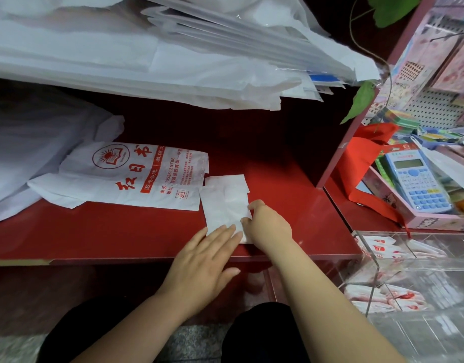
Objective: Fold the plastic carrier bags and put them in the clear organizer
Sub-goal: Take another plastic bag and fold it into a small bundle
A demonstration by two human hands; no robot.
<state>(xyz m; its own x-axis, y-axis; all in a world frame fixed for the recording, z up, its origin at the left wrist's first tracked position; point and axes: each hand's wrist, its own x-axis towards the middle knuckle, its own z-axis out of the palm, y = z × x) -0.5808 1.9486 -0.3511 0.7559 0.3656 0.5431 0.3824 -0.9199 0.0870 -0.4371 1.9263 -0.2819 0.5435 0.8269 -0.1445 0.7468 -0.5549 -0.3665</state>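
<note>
Folded bag strip [224,203] laid on the red shelf [94,231].
Its near end is pressed by the left hand [202,265] (fingers straight, flat); its right edge is pinched by the right hand [267,229].

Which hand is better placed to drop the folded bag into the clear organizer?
Probably the right hand: it pinches the folded bag and is nearer the clear organizer. The left hand only presses flat.

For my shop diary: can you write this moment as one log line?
step: folding | left hand: flat on folded bag | right hand: pinches bag's edge | printed bag: lies flat | clear organizer: holds folded bags
</note>
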